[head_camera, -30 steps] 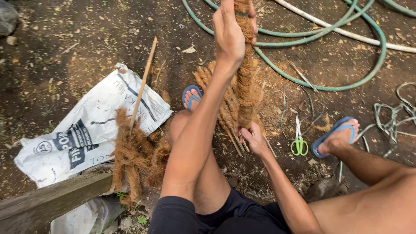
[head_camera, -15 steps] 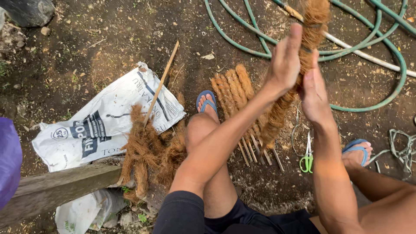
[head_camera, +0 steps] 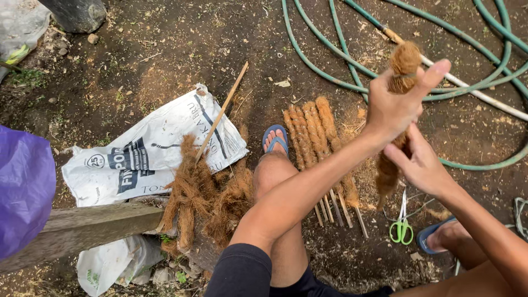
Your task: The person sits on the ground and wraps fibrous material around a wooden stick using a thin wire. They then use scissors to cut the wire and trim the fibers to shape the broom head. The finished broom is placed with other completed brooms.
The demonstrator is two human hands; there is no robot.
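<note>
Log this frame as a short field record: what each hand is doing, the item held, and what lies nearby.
left hand: grips the upper part of the fibre-wrapped stick
right hand: grips the same stick lower down
finished sticks: row on the ground beside the left foot
scissors: green-handled, on the soil
loose fibre: pile by the white sack
hose: green, coiled

Brown fibre-wrapped stick (head_camera: 397, 110), upright (slightly tilted), shaggy, held above dirt

Brown fibre stick (head_camera: 397, 93), green hose (head_camera: 330, 60), green-handled scissors (head_camera: 401, 228), blue sandal (head_camera: 275, 137).
</note>
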